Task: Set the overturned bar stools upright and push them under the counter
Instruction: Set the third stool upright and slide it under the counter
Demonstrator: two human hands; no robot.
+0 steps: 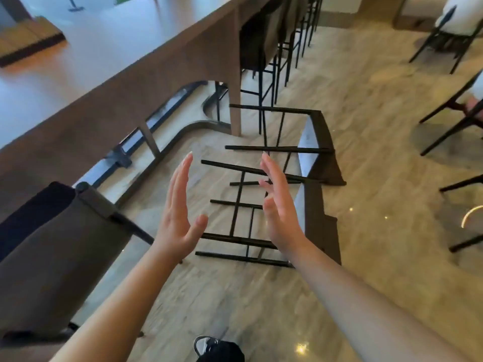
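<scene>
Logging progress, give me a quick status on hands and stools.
Left hand and right hand open, empty. Two overturned stools on floor beside counter. Upright stool close left.

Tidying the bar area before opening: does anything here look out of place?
Yes. Two bar stools lie tipped on their sides on the floor beside the counter: near stool, far stool, legs pointing sideways toward it.

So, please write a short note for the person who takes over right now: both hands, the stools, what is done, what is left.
Left hand: open, holds nothing, above the floor.
Right hand: open, holds nothing, above the nearer stool.
Two black metal-framed bar stools lie on their sides on the marble floor, beside the brown wooden counter: the nearer stool and the farther stool.
Done: neither lying stool is raised yet.
Left: lift both upright, then push them under the counter.
</scene>
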